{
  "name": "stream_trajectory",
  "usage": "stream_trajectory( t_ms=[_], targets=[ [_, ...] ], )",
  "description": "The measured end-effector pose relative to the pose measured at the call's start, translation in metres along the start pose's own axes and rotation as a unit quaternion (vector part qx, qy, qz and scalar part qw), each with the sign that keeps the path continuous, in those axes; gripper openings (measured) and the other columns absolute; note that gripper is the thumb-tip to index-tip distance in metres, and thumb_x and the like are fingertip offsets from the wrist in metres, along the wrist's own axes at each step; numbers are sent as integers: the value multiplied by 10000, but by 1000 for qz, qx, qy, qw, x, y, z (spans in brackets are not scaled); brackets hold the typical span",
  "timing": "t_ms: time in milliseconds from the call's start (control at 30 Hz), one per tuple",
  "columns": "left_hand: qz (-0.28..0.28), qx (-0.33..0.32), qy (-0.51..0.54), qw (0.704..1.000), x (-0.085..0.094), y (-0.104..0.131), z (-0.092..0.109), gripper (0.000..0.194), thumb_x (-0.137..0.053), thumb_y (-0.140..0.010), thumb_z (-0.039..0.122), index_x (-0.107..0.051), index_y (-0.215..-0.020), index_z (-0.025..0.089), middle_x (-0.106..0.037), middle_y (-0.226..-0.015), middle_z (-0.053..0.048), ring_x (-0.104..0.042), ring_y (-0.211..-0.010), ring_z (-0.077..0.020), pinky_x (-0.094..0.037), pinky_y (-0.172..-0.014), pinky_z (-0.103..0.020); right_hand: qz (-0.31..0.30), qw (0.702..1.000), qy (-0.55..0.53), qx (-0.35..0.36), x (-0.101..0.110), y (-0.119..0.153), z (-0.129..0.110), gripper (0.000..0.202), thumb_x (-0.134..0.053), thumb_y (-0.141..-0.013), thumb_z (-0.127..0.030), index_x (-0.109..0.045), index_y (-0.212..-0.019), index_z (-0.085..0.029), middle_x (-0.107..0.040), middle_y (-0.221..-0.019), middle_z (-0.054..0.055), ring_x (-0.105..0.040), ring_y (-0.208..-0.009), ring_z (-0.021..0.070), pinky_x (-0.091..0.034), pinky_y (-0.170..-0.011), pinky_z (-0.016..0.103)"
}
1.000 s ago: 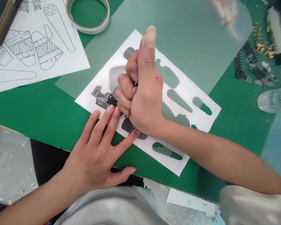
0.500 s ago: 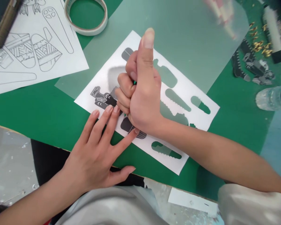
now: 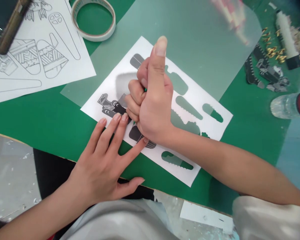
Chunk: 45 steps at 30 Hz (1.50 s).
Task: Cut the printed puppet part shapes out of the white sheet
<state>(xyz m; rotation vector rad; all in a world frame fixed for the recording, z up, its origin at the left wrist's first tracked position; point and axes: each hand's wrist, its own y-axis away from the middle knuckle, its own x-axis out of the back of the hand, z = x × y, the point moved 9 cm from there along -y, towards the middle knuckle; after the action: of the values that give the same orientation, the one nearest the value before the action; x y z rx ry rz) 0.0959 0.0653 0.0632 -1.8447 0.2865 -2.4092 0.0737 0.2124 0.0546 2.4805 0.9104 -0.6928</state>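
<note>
A white sheet [image 3: 150, 166] with dark grey printed shapes and several cut-out holes lies turned at an angle on the green table top. My left hand [image 3: 105, 156] rests flat on its near left edge, fingers spread, fingertips beside the printed dark figures [image 3: 107, 104]. Over the middle of the sheet, my right hand [image 3: 152, 96] is closed in a fist with the thumb pointing up. Whatever it grips is hidden by the curled fingers. Green shows through the cut-out holes [image 3: 188, 107] to the right of the fist.
A translucent sheet [image 3: 190, 30] lies under the white one. At the upper left are a tape roll [image 3: 93, 37], a line-drawing sheet [image 3: 72, 68] and a phone [image 3: 8, 30]. On the right are brass fasteners [image 3: 272, 51], dark cut pieces [image 3: 271, 75], a tube [image 3: 287, 36] and a red-capped bottle [image 3: 285, 106].
The whole view has shifted slightly. Both hands hold nearly the same pose and place on the sheet.
</note>
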Motion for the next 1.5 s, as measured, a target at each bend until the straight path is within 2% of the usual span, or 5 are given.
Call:
stream_trajectory(
  t_ms=[300,533,1033,1300,1500],
  targets=[
    [-5,4,7,1000,0,1,-2,778,-544,-962,655,-472,-1607,226,-156,-1798,-216,-260,-1625,-498,-270,-1298,-686,-19,1000,-14,20,-1,3,0,633,-627,-1024,-612,-188,-764,-238,-51,-704,-61,-32,-500,81,-144,-395,269],
    [-7,9,12,1000,1,0,-1,754,-537,-975,641,-483,-1598,219,-122,-1810,-193,-282,-1615,-510,-268,-1302,-683,33,999,28,-7,4,-3,-5,506,-332,-1160,-341,-195,-684,-238,-89,-576,-76,-63,-418,85,-198,-389,274],
    [-7,12,11,1000,0,-1,-1,749,-529,-976,648,-481,-1601,239,-109,-1816,-178,-253,-1632,-489,-251,-1313,-669,76,995,54,-29,10,-2,-6,511,-317,-1164,-337,-207,-676,-232,-107,-553,-72,-70,-406,99,-212,-388,286],
    [-12,13,13,1000,-1,2,-2,771,-539,-968,668,-477,-1607,241,-107,-1813,-194,-247,-1634,-491,-238,-1318,-668,32,995,94,20,12,-1,-2,701,-554,-932,-809,-191,-741,-240,-103,-660,-37,-79,-510,154,-205,-408,338],
    [-19,14,17,1000,-1,0,-1,762,-568,-960,654,-497,-1593,234,-94,-1815,-189,-249,-1633,-494,-225,-1326,-661,45,996,78,21,13,-1,-3,717,-571,-921,-816,-187,-748,-236,-87,-662,-45,-52,-506,137,-183,-402,329]
  ],
)
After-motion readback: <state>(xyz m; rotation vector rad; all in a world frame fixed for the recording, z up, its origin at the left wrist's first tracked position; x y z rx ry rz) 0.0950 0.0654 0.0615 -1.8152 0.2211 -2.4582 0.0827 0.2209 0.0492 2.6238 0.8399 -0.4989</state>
